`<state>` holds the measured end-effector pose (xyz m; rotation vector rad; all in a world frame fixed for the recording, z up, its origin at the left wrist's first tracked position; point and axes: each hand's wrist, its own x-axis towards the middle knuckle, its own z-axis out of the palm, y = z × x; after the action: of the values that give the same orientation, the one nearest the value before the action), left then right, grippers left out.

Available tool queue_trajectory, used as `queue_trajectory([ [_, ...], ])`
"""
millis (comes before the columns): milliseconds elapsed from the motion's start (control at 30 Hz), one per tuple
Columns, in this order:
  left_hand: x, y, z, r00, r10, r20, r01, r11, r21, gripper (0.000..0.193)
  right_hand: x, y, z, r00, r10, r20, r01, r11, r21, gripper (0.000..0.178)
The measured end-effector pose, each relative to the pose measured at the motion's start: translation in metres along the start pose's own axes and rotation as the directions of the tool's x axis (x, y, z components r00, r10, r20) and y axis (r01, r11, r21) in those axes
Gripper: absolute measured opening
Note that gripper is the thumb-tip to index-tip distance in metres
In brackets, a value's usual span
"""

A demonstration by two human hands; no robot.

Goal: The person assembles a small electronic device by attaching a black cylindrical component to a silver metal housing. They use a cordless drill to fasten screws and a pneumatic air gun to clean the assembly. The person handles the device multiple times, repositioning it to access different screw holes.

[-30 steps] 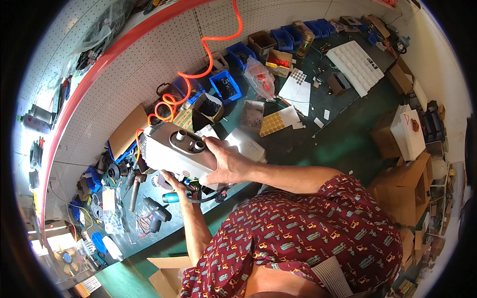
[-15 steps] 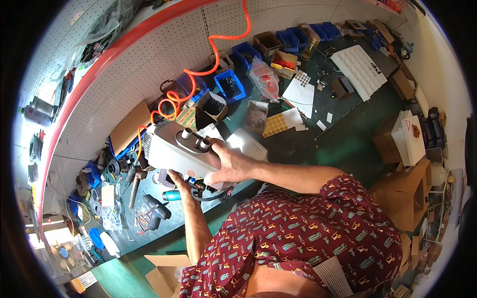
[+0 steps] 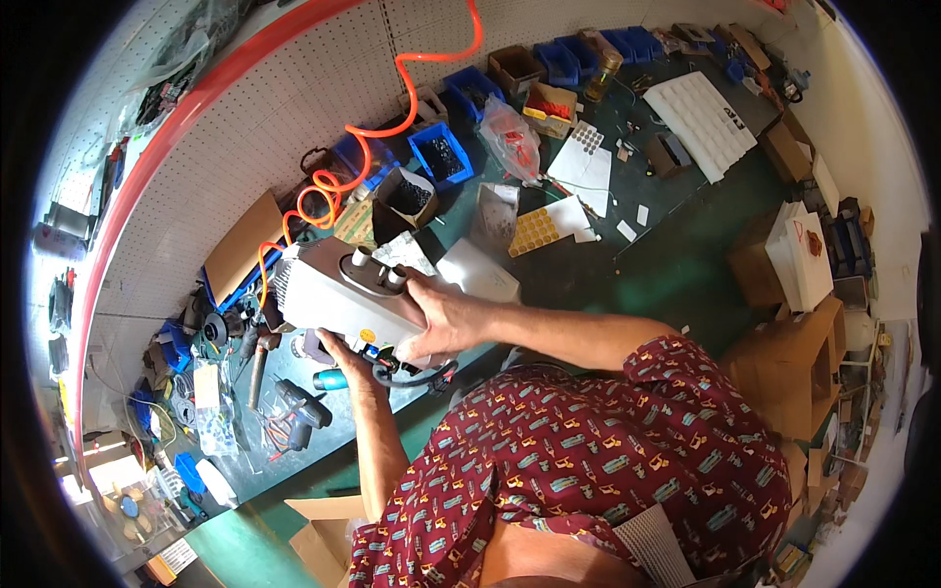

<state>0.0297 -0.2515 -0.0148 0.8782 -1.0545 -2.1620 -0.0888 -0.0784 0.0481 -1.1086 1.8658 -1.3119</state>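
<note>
Over the near left of the bench I hold up a light grey boxy machine (image 3: 343, 296) with two short pipe stubs on top. Its left end is finned, and dark cables (image 3: 421, 377) come out of the end nearer me. My right hand (image 3: 441, 318) is closed round its right end, fingers on the top and thumb on the near side. Against the lower near side lies my left hand (image 3: 351, 365), bearing the machine from below; most of its fingers are hidden beneath. A teal-and-black cylindrical tool (image 3: 330, 379) lies right beside my left hand.
A dark power tool (image 3: 306, 407) and a hammer-like tool (image 3: 262, 370) lie left of my hands. Behind the machine hangs a coiled orange hose (image 3: 365, 162). Blue parts bins (image 3: 441, 157) line the back. A white tray (image 3: 701, 127) is far right, cardboard boxes (image 3: 784, 363) at right.
The view has shifted slightly, so the bench sits a little more to the left and higher. The machine is tilted a little differently, showing an orange sticker more plainly; both hands keep their hold.
</note>
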Motion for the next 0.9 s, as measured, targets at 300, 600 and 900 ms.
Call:
queue_trajectory([
  [300,-0.002,-0.005,-0.014,1.0,0.013,-0.001,-0.013,0.998,-0.058,0.075,-0.016,0.006,0.028,0.995,0.094,-0.037,-0.1,0.963,-0.249,0.123],
  [600,-0.003,-0.009,-0.022,1.0,0.026,0.008,-0.025,0.995,-0.093,0.071,-0.022,-0.007,0.032,0.978,0.209,0.024,-0.187,0.917,-0.354,0.125],
  [900,0.016,-0.006,-0.042,0.995,0.003,0.103,0.018,0.98,-0.199,0.075,-0.02,-0.021,0.049,0.964,0.003,-0.266,-0.042,0.989,-0.144,0.115],
])
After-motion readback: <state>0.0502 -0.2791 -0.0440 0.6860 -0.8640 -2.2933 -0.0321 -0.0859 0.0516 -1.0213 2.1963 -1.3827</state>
